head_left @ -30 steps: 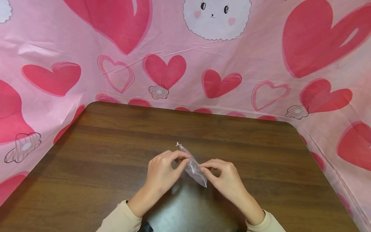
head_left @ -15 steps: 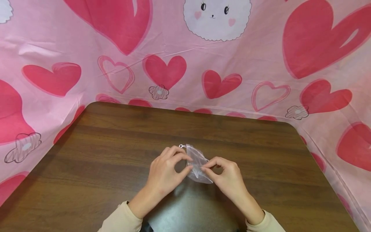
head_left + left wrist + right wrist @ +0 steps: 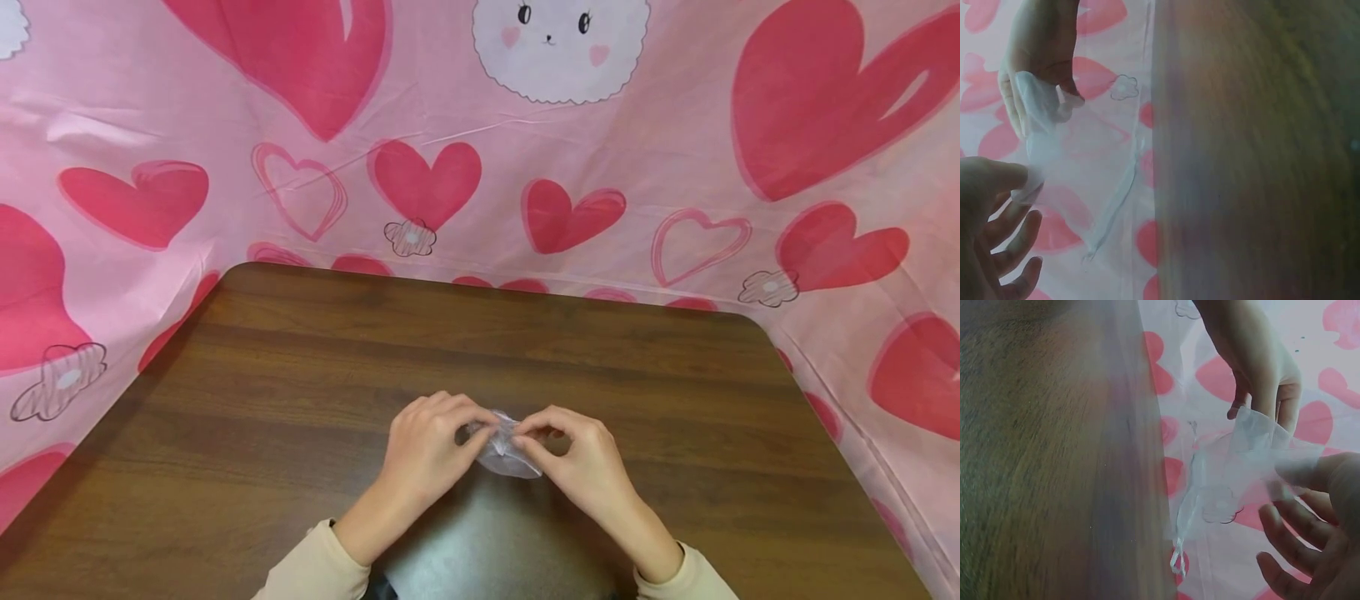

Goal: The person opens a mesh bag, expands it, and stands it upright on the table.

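Note:
A small, sheer whitish drawstring pouch (image 3: 510, 465) is held up above the table between my two hands. My left hand (image 3: 427, 446) pinches one side between thumb and forefinger. Opposite it, my right hand (image 3: 588, 454) pinches the other side the same way, its other fingers loosely bent. In the right wrist view, the see-through mesh of the pouch (image 3: 1216, 481) spreads flat, and a white drawstring loop (image 3: 1178, 559) dangles from one corner. The left wrist view shows the gathered string edge (image 3: 1113, 209) running slantwise. Nothing can be made out inside the pouch.
A dark brown wooden table (image 3: 300, 358) with rounded far corners lies beneath the hands. Pink cloth (image 3: 480, 117) printed with red hearts hangs around its back and sides. A glossy light reflection (image 3: 487, 542) lies near the front edge.
The pouch has turned and been drawn up between the fingers, so its string end, earlier pointing away past the left hand, is now mostly hidden in the head view. Both hands stay nearly in place.

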Tool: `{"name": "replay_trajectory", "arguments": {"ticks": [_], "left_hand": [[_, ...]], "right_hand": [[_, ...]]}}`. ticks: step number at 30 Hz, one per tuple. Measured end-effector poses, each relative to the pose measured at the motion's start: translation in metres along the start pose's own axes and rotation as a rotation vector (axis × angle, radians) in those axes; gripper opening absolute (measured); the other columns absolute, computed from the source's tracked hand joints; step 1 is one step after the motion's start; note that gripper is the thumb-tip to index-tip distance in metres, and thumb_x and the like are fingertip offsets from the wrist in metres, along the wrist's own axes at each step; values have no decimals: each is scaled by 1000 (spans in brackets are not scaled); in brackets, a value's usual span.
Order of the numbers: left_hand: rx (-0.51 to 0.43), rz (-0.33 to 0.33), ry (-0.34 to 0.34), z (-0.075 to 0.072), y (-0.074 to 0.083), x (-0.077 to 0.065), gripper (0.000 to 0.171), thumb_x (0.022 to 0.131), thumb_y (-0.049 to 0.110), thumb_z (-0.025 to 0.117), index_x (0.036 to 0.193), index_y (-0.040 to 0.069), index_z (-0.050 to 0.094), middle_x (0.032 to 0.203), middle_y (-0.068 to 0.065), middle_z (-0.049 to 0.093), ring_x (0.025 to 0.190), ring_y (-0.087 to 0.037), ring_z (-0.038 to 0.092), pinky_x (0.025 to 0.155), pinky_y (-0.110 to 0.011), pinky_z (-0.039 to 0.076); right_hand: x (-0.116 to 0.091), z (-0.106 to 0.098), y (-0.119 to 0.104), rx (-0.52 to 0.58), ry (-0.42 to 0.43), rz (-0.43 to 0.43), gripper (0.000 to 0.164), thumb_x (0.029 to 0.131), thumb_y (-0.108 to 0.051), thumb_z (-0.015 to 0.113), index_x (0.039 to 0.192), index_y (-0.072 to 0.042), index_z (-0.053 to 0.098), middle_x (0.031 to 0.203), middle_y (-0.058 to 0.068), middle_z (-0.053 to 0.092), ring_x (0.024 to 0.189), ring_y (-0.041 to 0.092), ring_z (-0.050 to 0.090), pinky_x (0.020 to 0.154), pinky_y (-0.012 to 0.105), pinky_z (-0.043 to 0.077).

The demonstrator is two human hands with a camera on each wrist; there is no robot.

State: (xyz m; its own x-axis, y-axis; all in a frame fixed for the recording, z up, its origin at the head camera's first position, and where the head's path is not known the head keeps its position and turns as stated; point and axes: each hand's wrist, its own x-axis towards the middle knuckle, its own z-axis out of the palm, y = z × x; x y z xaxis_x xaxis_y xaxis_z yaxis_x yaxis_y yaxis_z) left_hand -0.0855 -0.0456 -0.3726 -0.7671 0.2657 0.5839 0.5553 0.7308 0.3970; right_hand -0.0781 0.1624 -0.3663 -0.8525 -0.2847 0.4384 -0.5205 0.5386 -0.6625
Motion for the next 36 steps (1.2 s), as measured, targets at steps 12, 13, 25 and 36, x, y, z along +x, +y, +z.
{"name": "replay_trajectory", "arguments": {"ticks": [12,13,25,36], "left_hand": [[67,-31,29,0,-6,-1,17,74,21,87,86,29,78,82,18,70,67,-3,57,59,-26,44],[76,-32,28,1,-6,-1,17,74,21,87,85,29,78,83,17,71,68,-4,58,60,-26,44],[119,-26,-38,2,-3,-4,14,76,21,84,85,29,77,79,16,71,71,-8,62,78,-43,54],[99,139,2,5,0,-3,10,75,24,85,80,25,77,77,15,70,68,-5,60,65,-28,49]], "right_hand": [[-1,-1,-3,-89,-30,45,17,79,-8,83,84,-24,77,83,-19,69,74,1,61,66,32,52],[-1,0,-3,-90,-29,43,18,79,-8,83,83,-24,77,82,-20,68,73,2,61,65,32,52],[0,0,1,-102,41,86,21,72,-4,86,78,-21,75,76,-16,69,68,0,60,61,29,52],[0,0,-1,-49,-24,95,25,74,-8,87,80,-26,72,76,-22,65,69,0,60,67,34,54]]}}
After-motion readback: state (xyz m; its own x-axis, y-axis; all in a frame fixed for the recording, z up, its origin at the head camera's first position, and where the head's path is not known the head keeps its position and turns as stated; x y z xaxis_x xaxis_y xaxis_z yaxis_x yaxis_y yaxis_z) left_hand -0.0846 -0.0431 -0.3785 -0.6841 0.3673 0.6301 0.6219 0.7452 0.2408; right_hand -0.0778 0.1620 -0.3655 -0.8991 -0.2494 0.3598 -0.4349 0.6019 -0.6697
